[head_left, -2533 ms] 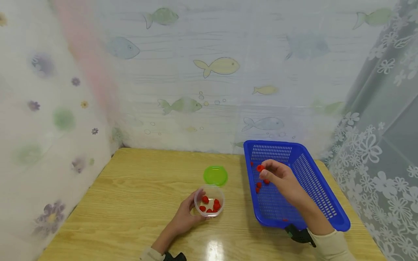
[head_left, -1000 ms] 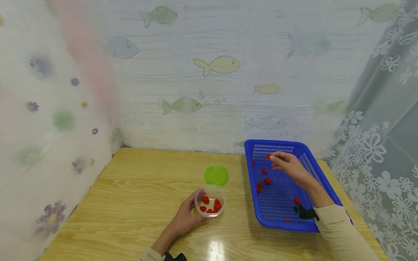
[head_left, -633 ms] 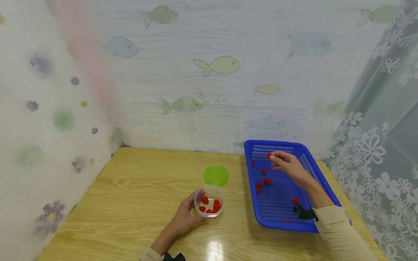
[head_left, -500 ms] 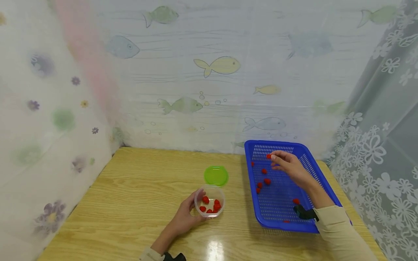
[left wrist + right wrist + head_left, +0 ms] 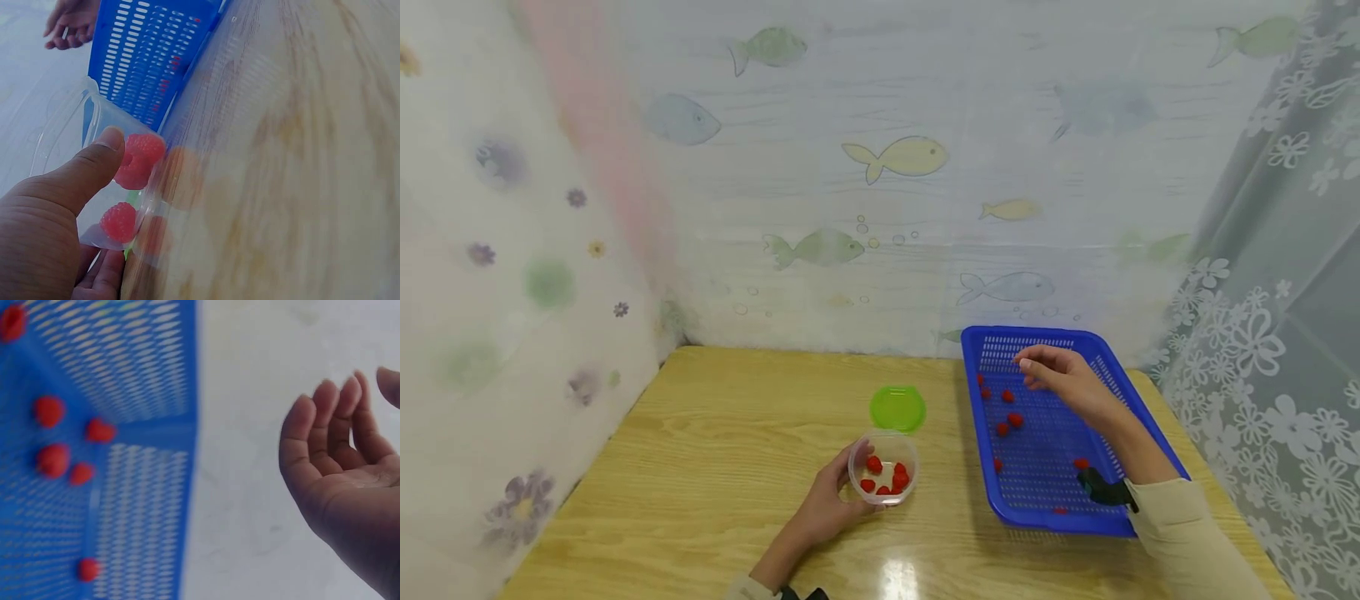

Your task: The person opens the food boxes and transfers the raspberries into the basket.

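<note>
Here we have the right grip [image 5: 1067, 383] loosely curled, holding nothing, raised above the basket [image 5: 1037, 467], nearer the berries [image 5: 1015, 420] lying below inside it than our left grip [image 5: 829, 500], which clasps the cup [image 5: 887, 446].

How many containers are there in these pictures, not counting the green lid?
2. A clear tub in the left hand, and a blue basket to the tub's right. Both hold red berries.

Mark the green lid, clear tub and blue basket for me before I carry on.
Green lid [image 5: 898, 409], head view: middle of its face.
Clear tub [image 5: 889, 445], head view: inside of its far wall.
Blue basket [image 5: 1041, 473], head view: bare patch of its floor.
</note>
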A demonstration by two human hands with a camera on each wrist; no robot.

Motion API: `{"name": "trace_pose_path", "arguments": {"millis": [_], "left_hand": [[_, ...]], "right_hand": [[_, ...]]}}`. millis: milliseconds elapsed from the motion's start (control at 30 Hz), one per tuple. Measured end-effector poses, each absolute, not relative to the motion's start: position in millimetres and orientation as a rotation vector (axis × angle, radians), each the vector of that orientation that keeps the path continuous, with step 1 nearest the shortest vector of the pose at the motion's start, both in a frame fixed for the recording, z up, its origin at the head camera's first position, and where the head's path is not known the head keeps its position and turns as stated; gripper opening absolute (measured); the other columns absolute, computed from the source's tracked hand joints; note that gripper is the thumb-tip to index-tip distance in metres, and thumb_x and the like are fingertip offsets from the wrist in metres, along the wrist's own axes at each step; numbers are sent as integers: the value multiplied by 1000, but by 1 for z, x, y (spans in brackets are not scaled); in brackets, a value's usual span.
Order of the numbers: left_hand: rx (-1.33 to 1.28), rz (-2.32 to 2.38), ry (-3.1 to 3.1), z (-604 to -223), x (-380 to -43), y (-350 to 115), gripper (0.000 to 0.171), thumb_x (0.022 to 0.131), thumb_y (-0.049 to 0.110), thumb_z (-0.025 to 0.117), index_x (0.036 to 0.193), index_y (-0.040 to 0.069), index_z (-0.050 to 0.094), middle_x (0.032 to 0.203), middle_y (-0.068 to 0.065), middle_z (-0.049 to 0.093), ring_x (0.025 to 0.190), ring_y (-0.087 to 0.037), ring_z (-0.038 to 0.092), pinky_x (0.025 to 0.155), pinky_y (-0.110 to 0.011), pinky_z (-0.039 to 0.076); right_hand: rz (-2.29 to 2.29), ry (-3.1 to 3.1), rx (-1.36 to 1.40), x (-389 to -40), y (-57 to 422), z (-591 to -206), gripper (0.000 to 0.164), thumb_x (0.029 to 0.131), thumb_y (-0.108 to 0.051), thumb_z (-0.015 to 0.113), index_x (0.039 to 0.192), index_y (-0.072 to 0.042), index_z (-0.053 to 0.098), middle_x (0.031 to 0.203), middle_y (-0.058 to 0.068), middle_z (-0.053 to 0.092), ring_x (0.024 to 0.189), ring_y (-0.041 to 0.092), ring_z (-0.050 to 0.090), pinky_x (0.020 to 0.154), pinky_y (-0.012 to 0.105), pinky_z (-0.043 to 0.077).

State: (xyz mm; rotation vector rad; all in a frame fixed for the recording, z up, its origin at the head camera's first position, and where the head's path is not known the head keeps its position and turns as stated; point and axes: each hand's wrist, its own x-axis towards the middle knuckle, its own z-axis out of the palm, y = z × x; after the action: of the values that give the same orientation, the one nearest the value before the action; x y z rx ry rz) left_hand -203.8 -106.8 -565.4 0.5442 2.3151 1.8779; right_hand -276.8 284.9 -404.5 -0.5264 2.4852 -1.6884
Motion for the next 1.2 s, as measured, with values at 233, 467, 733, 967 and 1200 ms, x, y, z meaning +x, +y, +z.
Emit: {"name": "trace_pose_path", "arguments": {"millis": [233, 467, 733, 967, 1200], "left_hand": [[546, 1869, 2333, -565, -202, -108, 93, 76, 8, 88, 155, 12, 40, 149, -13, 53, 140, -30, 49, 114, -24, 39], [563, 1868, 2326, -564, -203, -110, 91, 77, 9, 88, 155, 11, 41, 150, -14, 52, 141, -30, 47, 116, -27, 38], [599, 1861, 2347, -567, -204, -110, 90, 78, 11, 88, 155, 8, 41, 149, -16, 53, 139, -32, 49, 113, -25, 41], [597, 1860, 2330, -567, -205, -107, 92, 77, 13, 89, 155, 11, 40, 149, -14, 54, 137, -30, 52, 114, -27, 41], [608, 1862, 2338, -565, -204, -107, 91, 77, 13, 89, 155, 8, 41, 148, -15, 54, 137, -31, 51, 113, -30, 42]], "right_hand": [[-1635, 2517, -803, -240, 258, -370, 20, 105, -10, 55, 119, -1, 66, 112, -8, 68, 99, 9, 66, 87, 23, 56], [-1575, 2548, -956, -205, 212, -349, 24, 103, -7, 59, 125, -9, 65, 123, 5, 63, 104, 13, 64, 80, 29, 58], [-1498, 2649, -867, -190, 148, -375, 35, 100, -21, 67, 134, -18, 59, 144, 6, 46, 126, 27, 50, 103, 51, 47], [-1493, 2624, -775, -195, 124, -412, 30, 97, -19, 69, 127, -17, 63, 145, 10, 46, 136, 34, 41, 106, 60, 39], [-1561, 2672, -587, -199, 110, -445, 20, 95, -13, 69, 116, -13, 68, 141, 16, 49, 136, 38, 37, 108, 64, 38]]}}
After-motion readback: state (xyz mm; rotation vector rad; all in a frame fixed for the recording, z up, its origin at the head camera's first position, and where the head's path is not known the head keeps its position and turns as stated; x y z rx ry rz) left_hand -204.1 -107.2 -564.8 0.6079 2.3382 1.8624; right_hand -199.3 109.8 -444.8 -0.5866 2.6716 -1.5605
